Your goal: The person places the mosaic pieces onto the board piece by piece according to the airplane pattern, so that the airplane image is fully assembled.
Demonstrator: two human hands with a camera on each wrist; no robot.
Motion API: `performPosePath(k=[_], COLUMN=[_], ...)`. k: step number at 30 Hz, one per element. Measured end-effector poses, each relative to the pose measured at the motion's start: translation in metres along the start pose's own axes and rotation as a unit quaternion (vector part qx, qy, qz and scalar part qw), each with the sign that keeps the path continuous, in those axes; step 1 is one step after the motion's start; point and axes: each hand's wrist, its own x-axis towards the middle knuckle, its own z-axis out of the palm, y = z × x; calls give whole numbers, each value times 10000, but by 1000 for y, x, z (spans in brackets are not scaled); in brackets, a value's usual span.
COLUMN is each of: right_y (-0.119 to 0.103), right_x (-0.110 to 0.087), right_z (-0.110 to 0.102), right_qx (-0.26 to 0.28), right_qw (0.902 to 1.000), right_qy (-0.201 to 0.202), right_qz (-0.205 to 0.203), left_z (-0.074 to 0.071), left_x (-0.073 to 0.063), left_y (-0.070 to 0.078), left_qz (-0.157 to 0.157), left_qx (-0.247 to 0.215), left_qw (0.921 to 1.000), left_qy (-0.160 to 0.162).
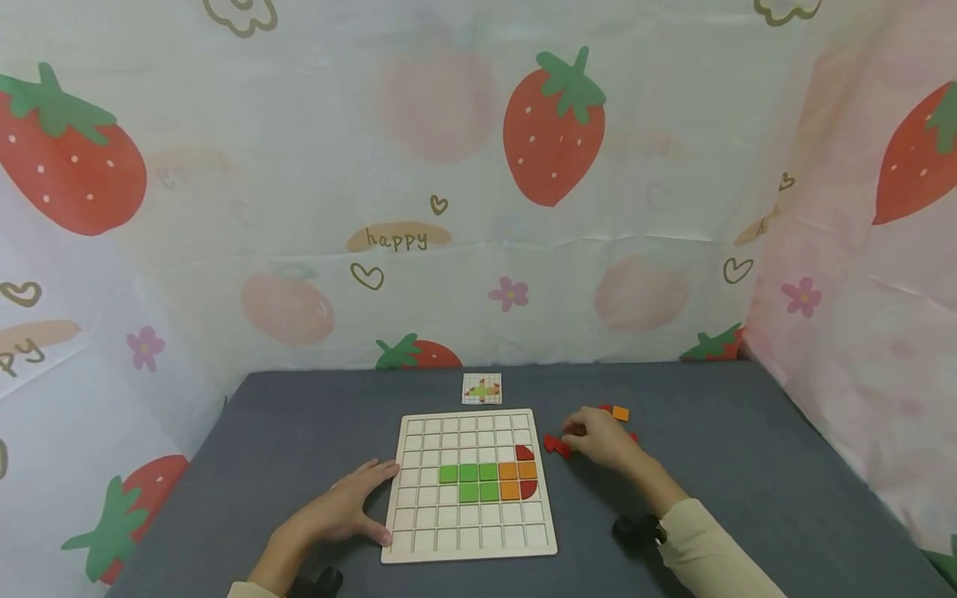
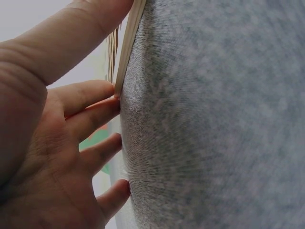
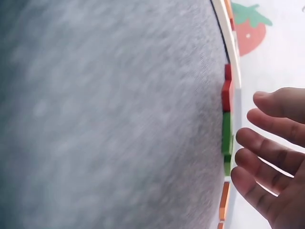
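A pale wooden grid board [image 1: 419, 531] lies on the dark cloth. Set in its cells are several green squares [image 1: 468, 473], orange squares [image 1: 508, 471] and two rounded red pieces [image 1: 525, 453]. My left hand [image 1: 336, 505] rests at the board's left edge, thumb near the lower corner and fingers spread higher up. Right of the board, my right hand [image 1: 601, 438] hovers over loose pieces, partly hiding them. Its thumb and fingers [image 3: 257, 143] are apart and loosely bent, holding nothing. Beneath them in the right wrist view are red [image 3: 227, 95] and green pieces [image 3: 226, 133].
A small picture card [image 1: 482, 389] with a coloured pattern lies behind the board. Beyond the right hand sits a loose orange square [image 1: 620, 413]. A printed strawberry curtain [image 1: 478, 183] stands round the back and sides of the table [image 1: 314, 432].
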Motion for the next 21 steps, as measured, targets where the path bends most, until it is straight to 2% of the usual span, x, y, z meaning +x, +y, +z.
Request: performPosePath(k=[6,12,21], right_y=[4,7,4], right_x=[-1,-2,-6], right_z=[-2,-2,-3], right_qx=[-184,-437,-612], right_qw=[9996,9988,9973], right_qy=[-130,-179,-281], right_qz=[168,105,285], left_z=[0,0,0], left_x=[-1,-2,-1], left_y=[2,2,0], left_qz=[29,52,89], left_qx=[34,57,32], left_qw=[10000,9999,9999], left_qy=[35,91,52])
